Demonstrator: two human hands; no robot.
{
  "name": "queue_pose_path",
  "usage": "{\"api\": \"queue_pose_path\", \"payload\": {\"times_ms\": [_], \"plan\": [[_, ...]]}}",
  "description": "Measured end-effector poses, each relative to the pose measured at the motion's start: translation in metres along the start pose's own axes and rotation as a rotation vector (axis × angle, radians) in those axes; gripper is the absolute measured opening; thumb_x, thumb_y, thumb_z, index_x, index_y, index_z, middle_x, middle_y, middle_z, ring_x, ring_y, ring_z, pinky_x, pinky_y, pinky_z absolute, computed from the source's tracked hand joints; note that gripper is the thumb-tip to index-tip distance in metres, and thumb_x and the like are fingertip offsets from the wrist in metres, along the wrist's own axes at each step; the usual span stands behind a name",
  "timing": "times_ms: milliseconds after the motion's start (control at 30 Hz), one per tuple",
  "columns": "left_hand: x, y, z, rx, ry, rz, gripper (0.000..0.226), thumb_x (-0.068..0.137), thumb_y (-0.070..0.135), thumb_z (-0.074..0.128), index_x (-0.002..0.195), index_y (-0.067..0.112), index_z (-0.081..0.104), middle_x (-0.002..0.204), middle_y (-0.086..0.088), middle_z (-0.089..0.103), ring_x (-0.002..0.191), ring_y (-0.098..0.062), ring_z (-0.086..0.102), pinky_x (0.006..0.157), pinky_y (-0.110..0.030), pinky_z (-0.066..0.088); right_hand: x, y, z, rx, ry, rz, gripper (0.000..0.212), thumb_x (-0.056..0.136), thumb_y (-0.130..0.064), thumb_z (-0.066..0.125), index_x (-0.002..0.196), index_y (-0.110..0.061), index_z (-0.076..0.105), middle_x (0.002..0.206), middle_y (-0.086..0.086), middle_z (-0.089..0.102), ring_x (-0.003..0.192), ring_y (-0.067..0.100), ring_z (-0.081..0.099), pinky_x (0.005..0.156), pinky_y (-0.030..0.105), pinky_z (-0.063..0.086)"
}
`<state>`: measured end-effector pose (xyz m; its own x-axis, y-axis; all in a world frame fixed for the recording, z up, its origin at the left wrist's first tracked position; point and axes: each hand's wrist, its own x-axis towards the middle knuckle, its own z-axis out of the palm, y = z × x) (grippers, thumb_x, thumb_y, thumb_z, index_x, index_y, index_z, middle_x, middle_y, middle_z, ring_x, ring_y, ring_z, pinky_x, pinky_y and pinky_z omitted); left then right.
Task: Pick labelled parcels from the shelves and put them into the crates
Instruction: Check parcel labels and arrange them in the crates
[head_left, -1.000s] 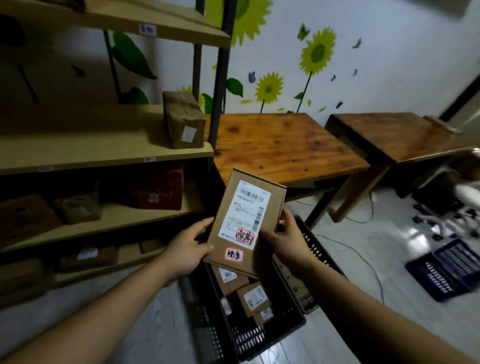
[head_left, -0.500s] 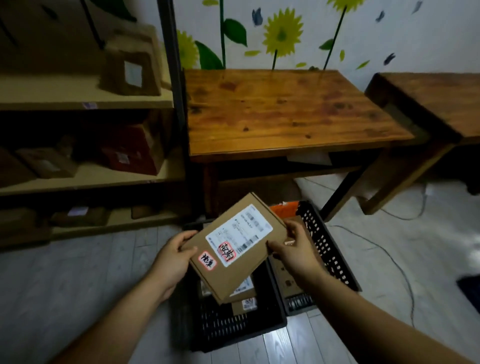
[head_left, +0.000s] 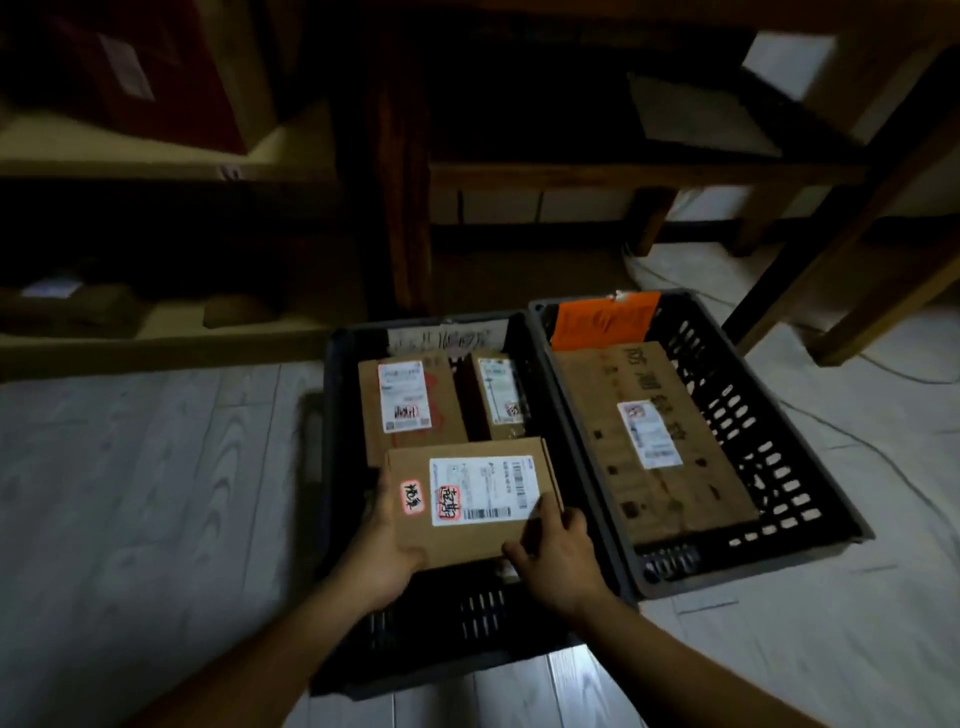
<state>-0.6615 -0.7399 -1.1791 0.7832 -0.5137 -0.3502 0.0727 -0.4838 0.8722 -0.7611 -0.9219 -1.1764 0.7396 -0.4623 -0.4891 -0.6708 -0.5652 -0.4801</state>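
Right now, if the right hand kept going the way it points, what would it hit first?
The right hand grips the parcel it carries. Straight on, that parcel would probably meet the narrow parcel lying in the crate first, though depth is unclear.

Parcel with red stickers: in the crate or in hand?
In hand: left hand and right hand grip the parcel over the left crate.

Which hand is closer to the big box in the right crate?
Right. The right hand grips the parcel at its corner beside the big box; the left hand holds its opposite edge, farther away.
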Motion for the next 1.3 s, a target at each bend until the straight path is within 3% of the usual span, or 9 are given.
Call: {"api": "queue_pose_path", "payload": {"times_ms": [67, 167, 300, 567, 767, 1000, 1133, 1200, 1300], "plan": [[0.019, -0.029, 0.011, 0.181, -0.052, -0.044, 0.127, 0.061, 0.008, 0.085, 0.151, 0.019, -0.005, 0.156, -0.010, 0.009, 0.140, -0.016, 0.026, 0.114, -0.028, 0.027, 0.024, 0.012, 0.023, -0.033, -0.017, -0.002, 0.072, 0.087, -0.046, 0.061, 0.142, -0.017, 0.025, 0.145, 0.018, 0.026, 0.128, 0.041, 0.040, 0.108, 0.040, 0.037], [0.042, -0.061, 0.024, 0.424, -0.155, -0.175, 0.129, 0.066, 0.019, 0.084, 0.149, 0.019, -0.015, 0.152, -0.013, -0.030, 0.146, -0.025, -0.003, 0.114, -0.023, 0.013, 0.057, 0.025, 0.044, -0.111, -0.082, 0.002, 0.081, 0.086, -0.054, 0.059, 0.147, -0.017, 0.020, 0.156, 0.019, 0.004, 0.139, 0.045, 0.023, 0.113, 0.042, 0.027], [0.064, -0.088, 0.038, 0.570, -0.118, -0.163, 0.121, 0.072, 0.025, 0.080, 0.149, 0.022, -0.012, 0.152, -0.017, -0.026, 0.145, -0.031, 0.000, 0.116, -0.028, 0.018, 0.089, 0.035, 0.063, -0.178, -0.184, 0.007, 0.090, 0.087, -0.060, 0.056, 0.154, -0.025, 0.007, 0.161, 0.012, -0.014, 0.146, 0.042, 0.001, 0.116, 0.047, 0.018], [0.078, -0.079, 0.059, 0.667, -0.118, -0.114, 0.109, 0.082, 0.038, 0.069, 0.149, 0.025, -0.015, 0.151, -0.018, -0.030, 0.143, -0.036, 0.016, 0.111, -0.031, 0.025, 0.120, 0.032, 0.073, -0.353, -0.242, 0.010, 0.087, 0.094, -0.044, 0.053, 0.155, -0.020, -0.004, 0.161, 0.014, -0.013, 0.147, 0.039, -0.011, 0.120, 0.046, 0.009], [0.059, -0.038, 0.017, 0.620, -0.170, -0.200, 0.107, 0.078, 0.056, 0.065, 0.148, 0.034, -0.012, 0.155, -0.010, -0.023, 0.145, -0.036, -0.010, 0.119, -0.042, 0.006, 0.094, 0.002, 0.025, -0.407, -0.284, 0.036, 0.088, 0.090, -0.059, 0.049, 0.155, -0.019, 0.006, 0.162, 0.016, -0.001, 0.148, 0.036, -0.004, 0.120, 0.050, 0.009], [-0.043, 0.114, -0.122, 0.508, -0.109, -0.315, 0.094, 0.084, 0.058, 0.056, 0.150, 0.032, -0.006, 0.159, -0.005, -0.012, 0.146, -0.027, -0.009, 0.118, -0.037, 0.003, -0.021, -0.143, -0.109, -0.405, -0.367, -0.105, 0.071, 0.099, -0.048, 0.046, 0.154, -0.013, 0.018, 0.160, 0.014, 0.016, 0.144, 0.035, 0.023, 0.115, 0.039, 0.027], [-0.114, 0.202, -0.217, 0.473, -0.038, -0.329, 0.088, 0.087, 0.053, 0.054, 0.151, 0.030, -0.002, 0.159, -0.003, -0.011, 0.146, -0.025, -0.011, 0.118, -0.038, 0.003, -0.090, -0.247, -0.173, -0.359, -0.383, -0.215, 0.055, 0.101, -0.039, 0.046, 0.147, -0.012, 0.034, 0.149, 0.015, 0.039, 0.120, 0.031, 0.052, 0.091, 0.034, 0.045], [-0.149, 0.243, -0.263, 0.457, -0.002, -0.315, 0.085, 0.089, 0.050, 0.054, 0.151, 0.029, 0.000, 0.159, -0.002, -0.010, 0.146, -0.024, -0.011, 0.117, -0.038, 0.004, -0.127, -0.298, -0.200, -0.322, -0.369, -0.212, 0.061, 0.099, -0.041, 0.049, 0.151, -0.015, 0.028, 0.151, 0.014, 0.036, 0.117, 0.028, 0.054, 0.091, 0.034, 0.045], [-0.197, 0.297, -0.329, 0.433, 0.066, -0.291, 0.083, 0.089, 0.047, 0.055, 0.151, 0.029, 0.003, 0.159, -0.001, -0.007, 0.147, -0.022, -0.007, 0.117, -0.038, 0.006, -0.179, -0.374, -0.238, -0.261, -0.290, -0.283, 0.046, 0.098, -0.036, 0.053, 0.139, -0.016, 0.044, 0.129, 0.012, 0.056, 0.097, 0.022, 0.059, 0.089, 0.037, 0.050]]}}
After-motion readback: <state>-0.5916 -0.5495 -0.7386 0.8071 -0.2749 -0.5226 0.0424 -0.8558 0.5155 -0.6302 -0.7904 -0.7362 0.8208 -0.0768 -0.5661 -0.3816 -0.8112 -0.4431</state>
